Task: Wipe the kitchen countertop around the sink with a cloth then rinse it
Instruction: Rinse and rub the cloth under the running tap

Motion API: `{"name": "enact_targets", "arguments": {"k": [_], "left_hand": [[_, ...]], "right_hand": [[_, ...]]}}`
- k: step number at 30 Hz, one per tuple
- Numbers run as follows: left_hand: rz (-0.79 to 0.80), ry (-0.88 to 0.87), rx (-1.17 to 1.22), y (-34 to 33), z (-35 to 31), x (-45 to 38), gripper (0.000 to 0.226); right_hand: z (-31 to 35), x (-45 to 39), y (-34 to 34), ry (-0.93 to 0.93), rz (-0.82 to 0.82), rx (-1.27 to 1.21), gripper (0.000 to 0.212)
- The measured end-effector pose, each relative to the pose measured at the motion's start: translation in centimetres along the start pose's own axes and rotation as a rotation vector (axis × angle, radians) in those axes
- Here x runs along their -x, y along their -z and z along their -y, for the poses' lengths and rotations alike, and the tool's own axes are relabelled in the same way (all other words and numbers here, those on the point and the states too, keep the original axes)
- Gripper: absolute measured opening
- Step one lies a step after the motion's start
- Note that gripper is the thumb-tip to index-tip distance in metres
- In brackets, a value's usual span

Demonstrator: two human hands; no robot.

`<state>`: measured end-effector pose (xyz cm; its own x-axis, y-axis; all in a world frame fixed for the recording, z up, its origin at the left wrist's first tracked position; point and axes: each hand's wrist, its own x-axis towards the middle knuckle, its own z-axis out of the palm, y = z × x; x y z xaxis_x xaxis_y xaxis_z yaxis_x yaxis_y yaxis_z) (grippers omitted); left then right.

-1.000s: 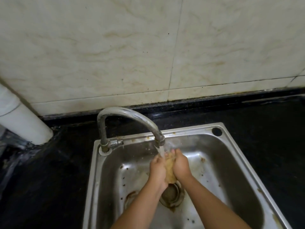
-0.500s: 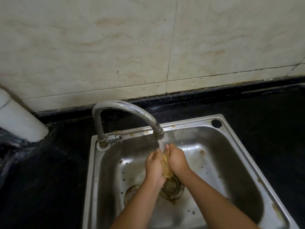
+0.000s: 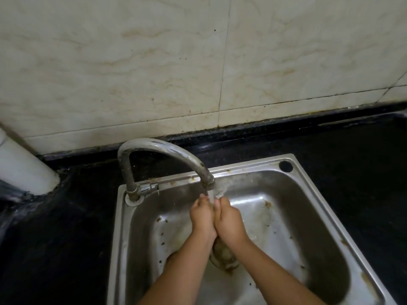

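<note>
Steel sink (image 3: pixel 319 194) basin: left hand (image 3: pixel 203 216) and right hand (image 3: pixel 229 221) pressed together, squeezing cloth (image 3: pixel 222 249) under tap (image 3: pixel 163 148).

Black table (image 3: pixel 352 164), dark and glossy, runs along a tiled wall at its back edge. Steel sink (image 3: pixel 326 208) set into the table, rim stained brown at back and right edges, one round hole at the back right corner. Curved tap (image 3: pixel 158 148) mounted on the sink rim at the back left corner, spout arching right over the basin. White pipe (image 3: pixel 24 172) meets the table near its back left corner, wet sheen around its base.
</note>
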<state>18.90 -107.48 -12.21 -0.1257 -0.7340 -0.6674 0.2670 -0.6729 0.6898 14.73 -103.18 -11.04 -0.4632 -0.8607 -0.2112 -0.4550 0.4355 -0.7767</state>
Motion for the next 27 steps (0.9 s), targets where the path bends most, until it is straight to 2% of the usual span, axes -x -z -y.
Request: {"name": "enact_targets", "arguments": {"k": [4, 6, 8, 11, 14, 16, 18, 20, 23, 27], "left_hand": [[0.103, 0.058, 0.154, 0.9, -0.4, 0.4, 0.026], [0.133, 0.064, 0.153, 1.3, -0.9, 0.4, 0.027], [0.131, 0.053, 0.047, 1.3, -1.1, 0.6, 0.024], [0.067, -0.024, -0.117, 1.1, -0.6, 1.1, 0.022], [-0.027, -0.067, -0.06, 1.0, -0.7, 0.2, 0.022], [-0.032, -0.068, -0.051, 0.6, -0.8, -0.3, 0.023], [-0.037, -0.052, -0.042, -0.1, -0.3, -0.4, 0.023], [-0.053, -0.021, -0.021, -0.7, 0.1, 0.0, 0.025], [0.04, 0.06, 0.129, -0.5, 0.7, 0.7, 0.027], [0.084, 0.004, 0.082, 0.6, 0.2, 0.4, 0.027]], "right_hand": [[-0.6, -2.2, -0.2, -0.115, 0.017, -0.013, 0.029], [-0.4, -2.5, -0.5, -0.216, 0.006, -0.161, 0.034], [-0.5, -2.9, -0.5, -0.282, -0.052, -0.226, 0.033], [-1.1, -3.1, 0.6, -0.207, -0.178, -0.108, 0.032], [-0.6, -1.1, 1.5, -0.09, -0.072, -0.192, 0.028], [0.1, 0.8, 0.9, -0.007, -0.006, -0.166, 0.029], [0.0, 1.3, 0.0, 0.031, -0.027, -0.074, 0.021], [-0.4, 0.1, -0.1, 0.008, -0.078, 0.03, 0.017], [-1.6, -2.1, 0.6, -0.071, -0.073, 0.095, 0.024], [-2.4, -2.7, 0.4, -0.055, -0.027, 0.036, 0.027]]}}
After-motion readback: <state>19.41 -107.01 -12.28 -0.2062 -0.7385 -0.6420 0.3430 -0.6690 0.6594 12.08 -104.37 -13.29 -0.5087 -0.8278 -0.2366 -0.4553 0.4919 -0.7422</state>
